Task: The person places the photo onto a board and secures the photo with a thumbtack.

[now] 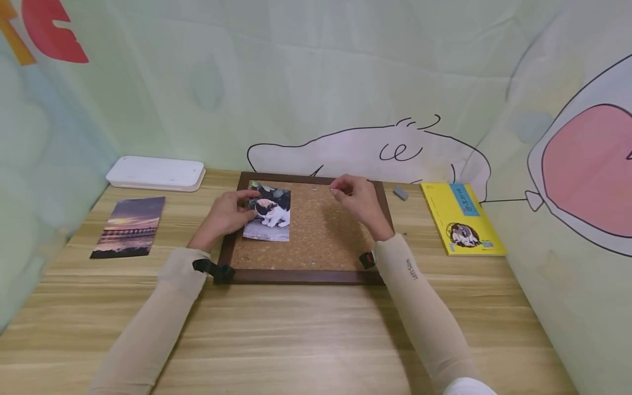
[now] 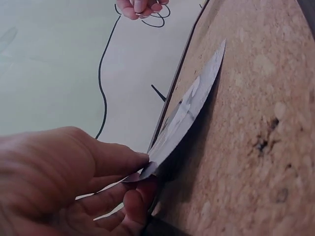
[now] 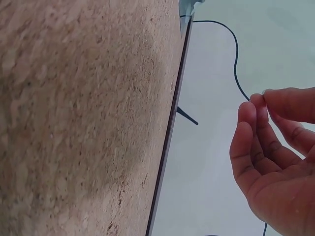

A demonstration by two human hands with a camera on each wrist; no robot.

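A cork board [image 1: 316, 225] in a dark wooden frame lies on the table. At its left side my left hand [image 1: 229, 211] pinches the left edge of a cat photo [image 1: 274, 214] between thumb and fingers. The left wrist view shows the photo [image 2: 184, 115] bowed, its far part raised off the cork. Above the board's upper right part is my right hand [image 1: 357, 200]. In the right wrist view its thumb and index fingertips [image 3: 261, 98] meet on a tiny pale object [image 3: 266, 92], mostly hidden between them; I cannot tell its kind.
A sunset photo [image 1: 129, 227] lies on the table at left, below a white case [image 1: 155, 173]. Right of the board are a small grey eraser-like block [image 1: 400, 193] and a yellow book [image 1: 444, 214]. A printed cloth backdrop [image 1: 316, 71] stands behind the table.
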